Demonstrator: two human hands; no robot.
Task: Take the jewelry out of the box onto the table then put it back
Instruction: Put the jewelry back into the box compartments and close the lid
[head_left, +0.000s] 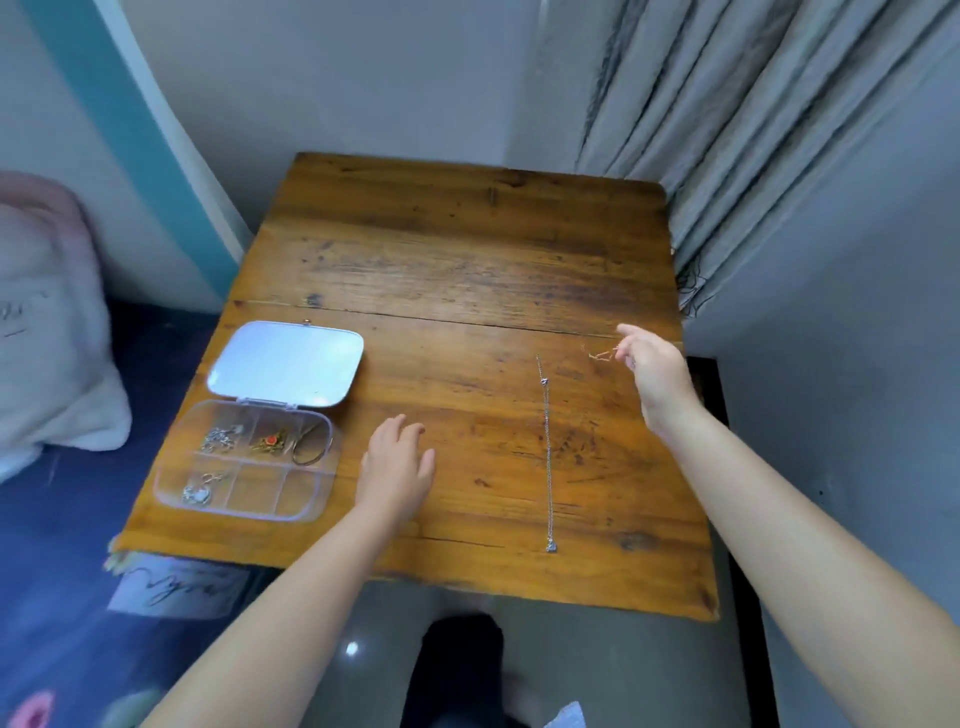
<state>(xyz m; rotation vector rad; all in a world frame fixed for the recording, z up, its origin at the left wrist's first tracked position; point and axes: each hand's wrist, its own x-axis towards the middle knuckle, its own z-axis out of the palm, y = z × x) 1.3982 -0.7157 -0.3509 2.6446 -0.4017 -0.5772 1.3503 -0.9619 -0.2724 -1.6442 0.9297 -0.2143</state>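
The right hand (655, 370) is raised over the far right part of the table (467, 249), its fingertips drawn together in a pinch on a thin gold chain (597, 354) that trails leftward from them; the picture is blurred there, so I cannot tell whether the chain's loose end touches the wood. The index finger points up and away above the pinch.

The left hand (397, 467) lies palm down low over the table, just right of the box (244, 460), fingers relaxed and slightly spread, holding nothing. Whether it rests on the wood or floats just above it cannot be told.

Between the two hands a silver necklace (547, 452) lies stretched out straight on the table, running from far to near, with a small pendant at its near end and a small bead towards the far end.

The box is clear plastic with six compartments, its lid (285, 364) swung open and lying flat behind it. The far row holds a silver tangle on the left, a gold piece with a red stone in the middle and a ring-like band on the right. The near left compartment holds a silver pendant piece.

The table is worn brown planks. Grey curtains (727, 130) hang at the right, a pale pillow (47, 338) lies at the left on dark blue bedding (67, 571), and a grey wall stands behind.
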